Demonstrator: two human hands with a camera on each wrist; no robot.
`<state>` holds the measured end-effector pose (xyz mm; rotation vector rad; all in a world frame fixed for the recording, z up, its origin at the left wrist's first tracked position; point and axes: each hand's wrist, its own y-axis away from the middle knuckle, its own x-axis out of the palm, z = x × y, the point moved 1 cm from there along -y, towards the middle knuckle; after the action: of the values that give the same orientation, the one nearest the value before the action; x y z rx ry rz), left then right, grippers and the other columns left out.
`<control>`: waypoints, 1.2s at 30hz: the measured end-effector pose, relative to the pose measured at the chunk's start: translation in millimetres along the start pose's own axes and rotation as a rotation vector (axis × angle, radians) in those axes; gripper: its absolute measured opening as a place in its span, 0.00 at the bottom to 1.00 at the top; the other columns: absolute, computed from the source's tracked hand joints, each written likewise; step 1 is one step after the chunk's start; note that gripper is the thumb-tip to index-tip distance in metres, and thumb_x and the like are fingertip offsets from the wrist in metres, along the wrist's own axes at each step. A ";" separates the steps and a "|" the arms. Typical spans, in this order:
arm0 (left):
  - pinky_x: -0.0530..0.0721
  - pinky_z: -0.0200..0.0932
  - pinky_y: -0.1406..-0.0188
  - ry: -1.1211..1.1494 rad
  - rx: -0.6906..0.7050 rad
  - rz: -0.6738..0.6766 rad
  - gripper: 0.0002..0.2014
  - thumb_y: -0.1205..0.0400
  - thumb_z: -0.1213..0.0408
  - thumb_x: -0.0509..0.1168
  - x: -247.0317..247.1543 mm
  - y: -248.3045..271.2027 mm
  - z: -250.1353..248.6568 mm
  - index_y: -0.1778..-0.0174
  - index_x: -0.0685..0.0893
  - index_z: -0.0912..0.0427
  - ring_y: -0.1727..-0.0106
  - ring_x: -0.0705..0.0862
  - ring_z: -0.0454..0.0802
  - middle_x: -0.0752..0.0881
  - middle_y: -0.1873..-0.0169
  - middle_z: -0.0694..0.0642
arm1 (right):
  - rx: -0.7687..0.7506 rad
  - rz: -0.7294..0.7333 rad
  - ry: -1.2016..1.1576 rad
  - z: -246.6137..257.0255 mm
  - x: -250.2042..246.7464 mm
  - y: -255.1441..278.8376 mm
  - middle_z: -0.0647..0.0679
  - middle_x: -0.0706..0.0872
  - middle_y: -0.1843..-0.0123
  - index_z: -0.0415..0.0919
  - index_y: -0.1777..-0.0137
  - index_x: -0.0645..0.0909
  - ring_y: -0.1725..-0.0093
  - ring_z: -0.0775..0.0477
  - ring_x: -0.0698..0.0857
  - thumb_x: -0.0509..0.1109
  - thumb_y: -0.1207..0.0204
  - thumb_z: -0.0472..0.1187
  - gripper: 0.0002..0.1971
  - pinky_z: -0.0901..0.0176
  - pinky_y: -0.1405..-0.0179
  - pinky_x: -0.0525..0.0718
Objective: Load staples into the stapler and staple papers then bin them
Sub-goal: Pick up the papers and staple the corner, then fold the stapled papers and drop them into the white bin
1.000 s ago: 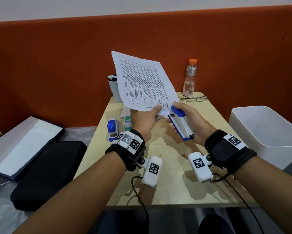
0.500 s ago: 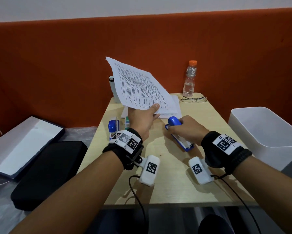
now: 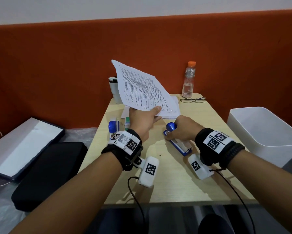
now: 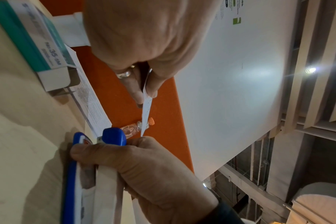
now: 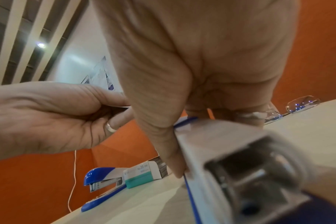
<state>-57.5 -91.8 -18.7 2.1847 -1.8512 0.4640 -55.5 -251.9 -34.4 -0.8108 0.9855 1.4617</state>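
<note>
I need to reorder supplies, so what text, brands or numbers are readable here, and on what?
"No.35-5M": staple box, also seen in the right wrist view.
"G": label of the bottle.
Printed sheets in the left hand: too small to read.
Wall poster: too blurred.
Wristband squares: coded patterns, no words.

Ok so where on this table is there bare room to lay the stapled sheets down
Bare wood lies along the table's near edge, and right of the stapler, below the glasses. The far left is crowded: second stapler, staple box, paper stack, tumbler.
</note>
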 end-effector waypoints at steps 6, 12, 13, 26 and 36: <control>0.91 0.40 0.63 0.014 -0.007 0.001 0.32 0.21 0.82 0.75 -0.9 1.4 2.5 0.22 0.77 0.59 0.41 0.93 0.56 0.89 0.34 0.58 | -0.044 0.024 0.064 2.9 -3.5 4.1 0.49 0.82 0.60 0.44 0.58 0.78 0.64 0.51 0.81 0.87 0.30 0.55 0.22 0.57 0.72 0.72; 0.92 0.40 0.63 0.019 -0.015 0.009 0.29 0.21 0.82 0.75 0.3 6.3 -4.3 0.25 0.81 0.60 0.43 0.93 0.56 0.91 0.38 0.58 | 0.030 -0.017 0.149 0.4 -23.4 15.7 0.50 0.83 0.64 0.46 0.63 0.76 0.66 0.49 0.82 0.84 0.43 0.75 0.34 0.56 0.71 0.73; 0.92 0.40 0.63 0.016 -0.021 0.010 0.27 0.21 0.82 0.75 0.7 7.9 -8.0 0.27 0.82 0.61 0.44 0.94 0.57 0.92 0.39 0.58 | 0.052 -0.052 0.173 -1.0 -30.3 20.7 0.51 0.83 0.63 0.47 0.63 0.74 0.64 0.48 0.82 0.83 0.45 0.79 0.37 0.56 0.69 0.73; 0.95 0.43 0.57 -0.028 -0.112 0.125 0.16 0.18 0.58 0.77 17.2 38.9 -64.5 0.43 0.89 0.67 0.55 0.96 0.59 0.94 0.48 0.65 | -0.697 -0.654 -0.420 -12.2 -60.9 25.6 0.56 0.93 0.50 0.43 0.44 0.93 0.49 0.53 0.89 0.78 0.16 0.39 0.05 0.47 0.46 0.89; 0.80 0.48 0.46 -1.225 1.119 -0.087 0.08 0.21 0.57 0.74 12.2 39.7 -66.3 0.49 0.84 0.50 0.42 0.81 0.50 0.83 0.43 0.50 | -0.538 -0.417 -0.649 -20.6 -64.4 22.6 0.50 0.94 0.47 0.42 0.41 0.91 0.46 0.47 0.90 0.70 0.10 0.44 0.09 0.45 0.44 0.92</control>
<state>-100.5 -84.3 46.3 3.9118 -2.2305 0.0603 -70.9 -297.5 18.1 -0.7741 -0.0754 1.4799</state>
